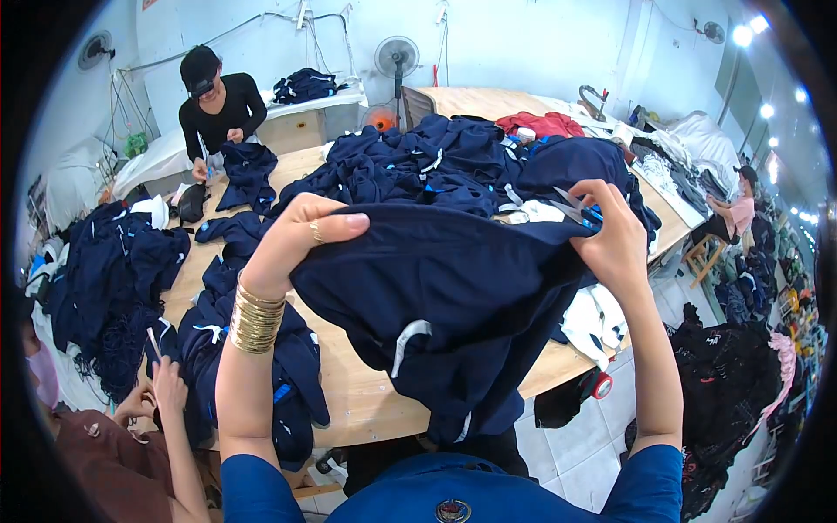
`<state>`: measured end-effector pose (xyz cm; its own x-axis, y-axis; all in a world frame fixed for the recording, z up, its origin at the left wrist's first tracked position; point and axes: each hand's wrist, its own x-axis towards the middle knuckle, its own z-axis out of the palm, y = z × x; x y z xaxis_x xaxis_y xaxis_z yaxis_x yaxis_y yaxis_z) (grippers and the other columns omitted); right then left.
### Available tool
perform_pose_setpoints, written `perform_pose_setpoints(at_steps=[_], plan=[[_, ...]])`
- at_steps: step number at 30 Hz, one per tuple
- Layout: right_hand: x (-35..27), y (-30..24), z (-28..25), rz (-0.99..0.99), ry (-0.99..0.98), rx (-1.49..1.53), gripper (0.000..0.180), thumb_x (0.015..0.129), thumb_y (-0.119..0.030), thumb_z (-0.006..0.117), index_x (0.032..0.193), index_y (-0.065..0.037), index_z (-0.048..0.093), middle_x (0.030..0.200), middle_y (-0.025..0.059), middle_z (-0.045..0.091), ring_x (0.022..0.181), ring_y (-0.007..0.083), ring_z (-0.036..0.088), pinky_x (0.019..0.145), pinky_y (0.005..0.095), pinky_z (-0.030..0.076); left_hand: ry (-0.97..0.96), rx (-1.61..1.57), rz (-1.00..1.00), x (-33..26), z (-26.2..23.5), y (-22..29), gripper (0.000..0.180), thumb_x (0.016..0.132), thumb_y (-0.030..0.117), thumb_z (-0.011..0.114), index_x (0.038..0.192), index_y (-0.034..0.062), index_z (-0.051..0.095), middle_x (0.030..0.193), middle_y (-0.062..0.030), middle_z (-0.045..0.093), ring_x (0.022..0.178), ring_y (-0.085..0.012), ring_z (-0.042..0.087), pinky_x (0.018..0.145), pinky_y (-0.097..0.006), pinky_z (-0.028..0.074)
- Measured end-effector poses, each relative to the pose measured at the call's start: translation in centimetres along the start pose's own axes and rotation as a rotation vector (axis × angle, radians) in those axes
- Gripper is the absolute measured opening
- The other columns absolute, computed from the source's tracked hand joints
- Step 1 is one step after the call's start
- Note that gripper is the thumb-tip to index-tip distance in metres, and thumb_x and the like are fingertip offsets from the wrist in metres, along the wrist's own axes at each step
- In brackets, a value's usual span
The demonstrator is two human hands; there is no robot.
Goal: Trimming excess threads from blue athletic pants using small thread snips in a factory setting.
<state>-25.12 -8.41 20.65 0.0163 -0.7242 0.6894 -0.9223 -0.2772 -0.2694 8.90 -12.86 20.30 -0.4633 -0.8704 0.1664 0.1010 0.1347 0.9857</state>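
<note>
I hold a navy blue garment up in front of me over a wooden table. My left hand, with a ring and several gold bangles on the wrist, pinches the garment's upper left edge. My right hand grips the upper right edge and also holds small scissors with blue handles. A white label hangs from the garment's lower part.
A big heap of navy garments covers the table's middle, more piles lie at the left. A person in black works at the far end, another person's hand is at lower left. A fan stands behind.
</note>
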Motion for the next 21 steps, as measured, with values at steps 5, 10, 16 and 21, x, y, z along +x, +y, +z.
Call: perform_pose_setpoints(at_steps=[5, 10, 16, 21], plan=[[-1.5, 5.9, -0.6, 0.223, -0.105, 0.1, 0.027, 0.058, -0.001, 0.062, 0.085, -0.004, 0.058, 0.071, 0.0077, 0.059, 0.07, 0.0195, 0.058, 0.066, 0.0278, 0.044, 0.332, -0.168, 0.036, -1.9, -0.4, -0.9, 0.014, 0.077, 0.013, 0.062, 0.076, -0.0005, 0.064, 0.071, -0.0049, 0.064, 0.056, -0.0094, 0.058, 0.054, -0.018, 0.045], [-1.9, 6.5, -2.9, 0.508, -0.215, 0.487, 0.011, 0.056, 0.0, 0.053, 0.067, -0.001, 0.057, 0.06, -0.0016, 0.051, 0.053, 0.0064, 0.044, 0.049, 0.0208, 0.03, 0.361, -0.173, -0.013, -3.3, -1.9, -2.7, 0.016, 0.076, 0.015, 0.062, 0.077, -0.0005, 0.063, 0.072, -0.0047, 0.062, 0.061, -0.0088, 0.058, 0.058, -0.018, 0.045], [-2.3, 6.7, -3.5, 0.651, -0.198, 0.621, 0.016, 0.054, -0.002, 0.053, 0.069, -0.006, 0.055, 0.056, -0.0046, 0.047, 0.047, 0.0037, 0.037, 0.043, 0.0198, 0.022, 0.256, -0.222, 0.038, -3.9, -1.6, -3.1, 0.016, 0.076, 0.014, 0.063, 0.084, 0.0004, 0.06, 0.079, -0.0057, 0.062, 0.068, -0.0103, 0.058, 0.064, -0.02, 0.046], [-2.7, 7.4, -3.4, 0.64, -0.175, 0.615, 0.017, 0.054, -0.003, 0.053, 0.07, -0.006, 0.056, 0.055, -0.0051, 0.047, 0.045, 0.0037, 0.036, 0.042, 0.0199, 0.022, 0.355, -0.337, -0.068, -3.7, -1.8, -3.6, 0.018, 0.076, 0.012, 0.062, 0.09, 0.0006, 0.057, 0.087, -0.0094, 0.062, 0.077, -0.0147, 0.06, 0.074, -0.024, 0.047]])
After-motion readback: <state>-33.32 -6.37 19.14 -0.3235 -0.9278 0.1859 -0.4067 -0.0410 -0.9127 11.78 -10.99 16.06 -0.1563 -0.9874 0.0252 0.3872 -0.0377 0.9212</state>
